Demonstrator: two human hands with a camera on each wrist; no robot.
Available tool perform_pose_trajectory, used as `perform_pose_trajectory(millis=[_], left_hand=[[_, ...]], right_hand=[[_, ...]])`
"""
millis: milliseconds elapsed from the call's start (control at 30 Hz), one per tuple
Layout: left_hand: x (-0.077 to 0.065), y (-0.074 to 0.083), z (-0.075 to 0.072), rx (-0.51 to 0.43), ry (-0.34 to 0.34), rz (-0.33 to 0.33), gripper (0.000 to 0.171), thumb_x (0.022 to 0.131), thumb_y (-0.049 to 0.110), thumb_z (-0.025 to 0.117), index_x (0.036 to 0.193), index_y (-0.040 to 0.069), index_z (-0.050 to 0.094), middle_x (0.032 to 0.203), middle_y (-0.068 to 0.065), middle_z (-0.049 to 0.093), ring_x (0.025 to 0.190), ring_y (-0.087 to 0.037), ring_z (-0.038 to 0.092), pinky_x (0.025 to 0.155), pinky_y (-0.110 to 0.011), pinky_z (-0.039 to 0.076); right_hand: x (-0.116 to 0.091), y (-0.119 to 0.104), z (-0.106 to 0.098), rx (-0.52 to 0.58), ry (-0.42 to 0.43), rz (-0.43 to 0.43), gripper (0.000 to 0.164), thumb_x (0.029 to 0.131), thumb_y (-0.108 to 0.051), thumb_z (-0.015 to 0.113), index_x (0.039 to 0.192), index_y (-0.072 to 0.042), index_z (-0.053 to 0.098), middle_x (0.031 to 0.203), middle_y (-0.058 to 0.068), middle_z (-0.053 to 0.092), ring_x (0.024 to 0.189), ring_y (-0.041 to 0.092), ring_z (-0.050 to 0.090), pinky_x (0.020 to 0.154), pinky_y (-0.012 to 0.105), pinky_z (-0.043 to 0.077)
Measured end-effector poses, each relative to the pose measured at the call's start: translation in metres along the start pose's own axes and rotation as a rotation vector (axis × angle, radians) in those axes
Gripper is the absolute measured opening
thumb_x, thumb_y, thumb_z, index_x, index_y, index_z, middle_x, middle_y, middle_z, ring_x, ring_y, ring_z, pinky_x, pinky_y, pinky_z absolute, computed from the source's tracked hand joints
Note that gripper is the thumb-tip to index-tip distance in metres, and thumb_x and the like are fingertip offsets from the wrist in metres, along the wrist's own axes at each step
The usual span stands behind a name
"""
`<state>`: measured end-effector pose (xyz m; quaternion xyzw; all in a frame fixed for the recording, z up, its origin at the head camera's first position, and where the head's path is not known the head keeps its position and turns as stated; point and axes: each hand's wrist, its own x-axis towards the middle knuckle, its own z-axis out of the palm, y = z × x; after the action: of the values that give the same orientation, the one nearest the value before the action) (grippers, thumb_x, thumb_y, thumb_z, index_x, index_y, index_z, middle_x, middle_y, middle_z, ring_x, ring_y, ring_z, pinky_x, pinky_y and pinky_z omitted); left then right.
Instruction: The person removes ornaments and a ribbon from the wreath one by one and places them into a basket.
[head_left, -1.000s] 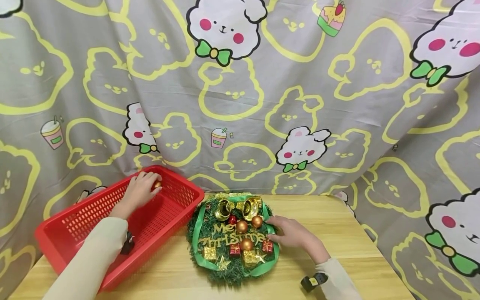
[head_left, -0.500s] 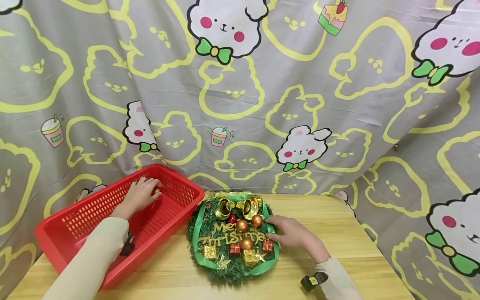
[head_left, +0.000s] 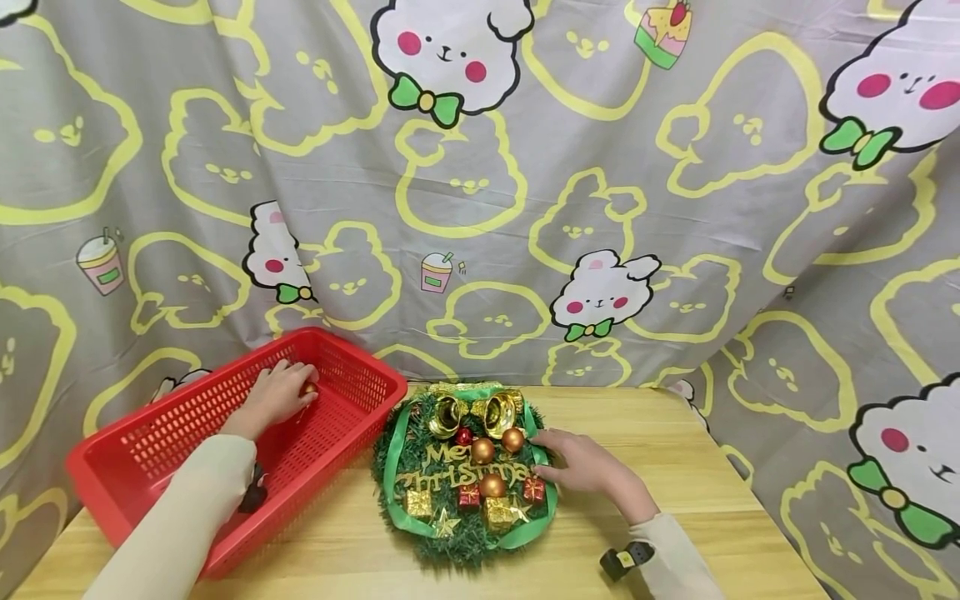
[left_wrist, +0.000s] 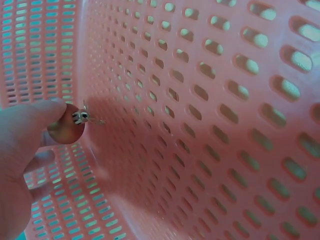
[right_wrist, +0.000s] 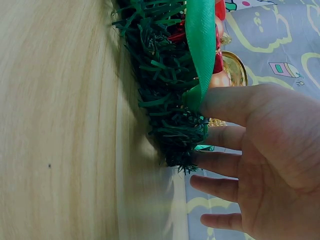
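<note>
Inside the red plastic basket (head_left: 337, 450), my left hand (head_left: 277, 398) pinches a copper-coloured Christmas ball ornament (left_wrist: 67, 128) between thumb and fingers. The ball's metal cap and thin hanging loop show in the left wrist view. My right hand (head_left: 581, 462) touches the right edge of a green Christmas wreath (head_left: 457, 546), its fingers mostly straight and spread. On the wreath are gold bells (head_left: 501, 415), copper balls (head_left: 492, 486), small gift boxes (head_left: 498, 514), gold lettering (head_left: 465, 477) and a green ribbon (head_left: 391, 475).
The wooden table (head_left: 637, 433) carries the wreath, with the basket standing just to its left. A patterned grey curtain (head_left: 480, 250) hangs right behind the table. A black device (head_left: 626, 560) is strapped at the right wrist.
My left hand has sunk slightly lower into the basket with the ball ornament. The right hand stays at the wreath's edge.
</note>
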<state>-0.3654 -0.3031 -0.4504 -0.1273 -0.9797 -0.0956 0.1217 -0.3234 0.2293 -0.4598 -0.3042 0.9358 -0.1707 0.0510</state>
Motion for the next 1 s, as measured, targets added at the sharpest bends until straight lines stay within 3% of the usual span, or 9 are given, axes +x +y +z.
perform_pose_trajectory(millis=[433,1000], left_hand=[[0.0019,-0.004,0.0048,0.0,-0.039,-0.01,0.027,0.092,0.016,0.074,0.113,0.001,0.066,0.11,-0.02,0.068,0.104,-0.041,0.053,0.091,-0.07,0.041],[0.0026,-0.0011,0.0016,-0.021,-0.066,-0.02,0.033,0.092,0.019,0.074,0.117,0.0,0.067,0.114,-0.022,0.067,0.107,-0.043,0.052,0.092,-0.071,0.041]], right_hand=[[0.0015,-0.0002,0.0001,0.019,-0.012,0.021,0.059,0.098,-0.043,0.065,0.145,-0.008,0.055,0.152,0.02,0.05,0.141,0.044,0.047,0.116,0.058,0.036],[0.0017,0.0029,0.0008,0.032,-0.02,0.007,0.059,0.099,-0.041,0.064,0.146,-0.007,0.054,0.151,0.019,0.052,0.14,0.042,0.048,0.115,0.057,0.038]])
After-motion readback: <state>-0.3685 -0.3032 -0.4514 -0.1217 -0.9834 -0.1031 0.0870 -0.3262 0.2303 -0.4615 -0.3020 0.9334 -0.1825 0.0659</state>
